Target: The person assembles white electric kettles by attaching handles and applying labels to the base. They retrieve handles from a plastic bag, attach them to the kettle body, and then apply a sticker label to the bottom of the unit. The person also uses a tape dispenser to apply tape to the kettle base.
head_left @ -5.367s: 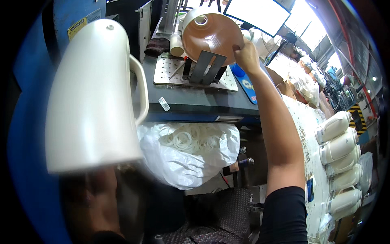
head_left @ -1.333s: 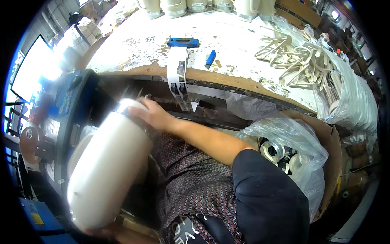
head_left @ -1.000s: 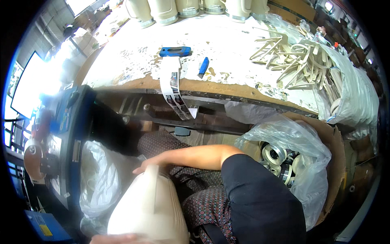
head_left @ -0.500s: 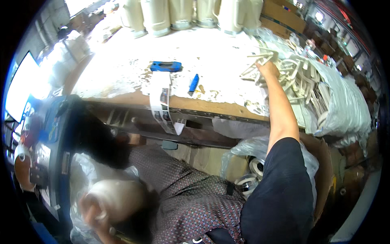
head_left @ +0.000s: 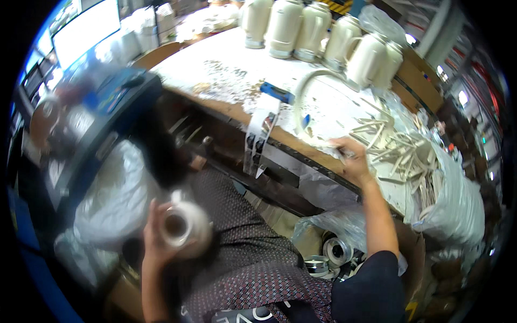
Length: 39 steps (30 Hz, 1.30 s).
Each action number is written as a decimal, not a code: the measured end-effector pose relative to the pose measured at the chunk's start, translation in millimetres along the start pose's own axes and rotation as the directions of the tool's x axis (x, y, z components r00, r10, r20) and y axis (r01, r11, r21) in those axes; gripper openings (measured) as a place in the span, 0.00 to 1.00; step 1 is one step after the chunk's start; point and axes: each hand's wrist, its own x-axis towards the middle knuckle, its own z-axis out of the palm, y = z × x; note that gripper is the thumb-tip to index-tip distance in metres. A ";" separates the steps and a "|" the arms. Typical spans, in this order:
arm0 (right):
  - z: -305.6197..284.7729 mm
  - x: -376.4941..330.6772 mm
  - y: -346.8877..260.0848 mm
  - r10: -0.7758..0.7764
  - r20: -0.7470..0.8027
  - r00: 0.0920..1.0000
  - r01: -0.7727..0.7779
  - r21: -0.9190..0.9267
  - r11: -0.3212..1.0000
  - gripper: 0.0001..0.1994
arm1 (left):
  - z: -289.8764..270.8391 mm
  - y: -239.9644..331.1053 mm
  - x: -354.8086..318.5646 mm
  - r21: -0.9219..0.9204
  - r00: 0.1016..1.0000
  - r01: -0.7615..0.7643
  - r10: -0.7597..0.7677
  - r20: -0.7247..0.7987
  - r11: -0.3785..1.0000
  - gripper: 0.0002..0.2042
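In my left hand [head_left: 154, 230] is a pale, rounded jug body [head_left: 200, 229], held over my lap with its round opening facing up; it is slightly smeared by motion. My right hand [head_left: 355, 161] pinches one end of a long, curved cream plastic strip [head_left: 299, 105], shaped like a carrying handle, above the table's front edge. The strip arches over the tabletop and back toward the right. Beside that hand lies a heap of similar cream handles [head_left: 406, 156], spilling from a translucent plastic bag [head_left: 458, 199].
Several cream vacuum jugs [head_left: 284, 29] stand along the back of the white-topped table [head_left: 231, 59]. A blue utility knife [head_left: 277, 92] and a hanging label strip [head_left: 258, 132] lie near the front edge. Below are a bag with round parts [head_left: 338, 250] and a blue machine [head_left: 102, 129].
My right hand has drawn back from the handle heap, bringing a curved strip with it. My left hand has brought the jug body up and rightward over my lap. The view has turned.
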 end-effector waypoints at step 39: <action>327.3 11.3 -215.5 -0.153 0.668 0.728 -0.557 0.707 0.437 0.11 | -53.2 51.4 -49.9 -0.063 0.994 0.040 -0.046 -0.099 0.997 0.48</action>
